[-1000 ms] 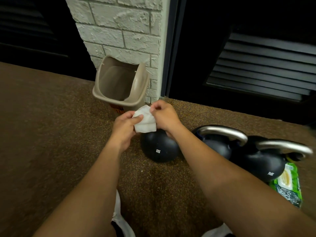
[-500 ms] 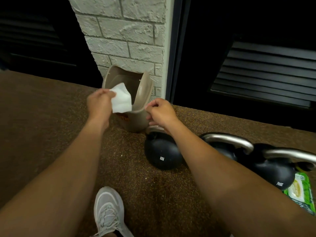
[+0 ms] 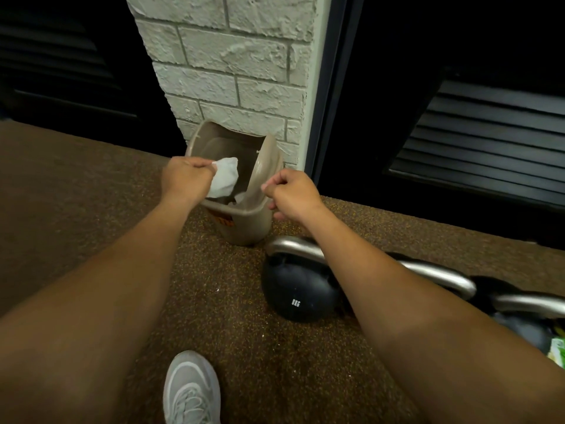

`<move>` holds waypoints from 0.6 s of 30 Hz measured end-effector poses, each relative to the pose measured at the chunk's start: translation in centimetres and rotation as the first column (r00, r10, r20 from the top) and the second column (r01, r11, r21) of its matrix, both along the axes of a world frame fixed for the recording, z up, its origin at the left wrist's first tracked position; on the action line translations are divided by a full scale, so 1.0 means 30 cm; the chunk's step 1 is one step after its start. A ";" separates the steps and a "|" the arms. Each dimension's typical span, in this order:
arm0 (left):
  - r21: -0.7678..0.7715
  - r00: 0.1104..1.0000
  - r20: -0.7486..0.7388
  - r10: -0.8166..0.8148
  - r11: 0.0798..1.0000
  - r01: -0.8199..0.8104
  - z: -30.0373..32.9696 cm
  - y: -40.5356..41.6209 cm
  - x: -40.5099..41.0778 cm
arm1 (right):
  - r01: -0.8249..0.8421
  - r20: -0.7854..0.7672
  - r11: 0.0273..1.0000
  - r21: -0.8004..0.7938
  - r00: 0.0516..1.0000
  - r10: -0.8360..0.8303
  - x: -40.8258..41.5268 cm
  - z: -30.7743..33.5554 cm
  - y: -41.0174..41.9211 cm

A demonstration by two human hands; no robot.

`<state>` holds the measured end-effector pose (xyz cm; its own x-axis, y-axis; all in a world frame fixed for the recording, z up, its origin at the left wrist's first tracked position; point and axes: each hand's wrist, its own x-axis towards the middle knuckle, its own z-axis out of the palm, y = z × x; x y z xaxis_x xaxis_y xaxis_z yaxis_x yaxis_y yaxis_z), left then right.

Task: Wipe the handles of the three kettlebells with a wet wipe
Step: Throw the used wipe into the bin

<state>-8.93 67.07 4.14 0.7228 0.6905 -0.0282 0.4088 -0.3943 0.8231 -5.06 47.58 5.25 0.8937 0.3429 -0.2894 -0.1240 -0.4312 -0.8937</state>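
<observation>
The left hand [image 3: 186,179] pinches the wet wipe [image 3: 224,177] directly over the open bin [image 3: 244,221]; the right hand [image 3: 292,194], loosely curled, holds nothing.

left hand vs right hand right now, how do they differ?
The left hand pinches a crumpled white wet wipe over the open beige plastic bin; the right hand is loosely curled and holds nothing. The left hand hangs above the bin's opening; the right hand sits beside the bin's tilted lid, to its right. Both are raised near the bin's rim.
</observation>
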 end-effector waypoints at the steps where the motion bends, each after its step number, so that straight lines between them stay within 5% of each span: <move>1: -0.020 1.000 0.027 0.015 1.000 -0.015 0.002 -0.003 0.010 | 0.000 -0.002 1.000 0.001 1.000 0.000 0.006 -0.002 0.002; 18: 0.205 0.915 -0.351 -0.198 0.937 0.282 -0.072 -0.001 0.029 | 0.002 0.004 0.998 -0.063 1.000 -0.002 0.057 -0.043 -0.018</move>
<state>-8.06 67.06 1.97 0.8479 0.5120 -0.1376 0.5003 -0.6866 0.5275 -3.35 47.03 3.95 0.8955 0.3223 -0.3071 -0.1216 -0.4865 -0.8652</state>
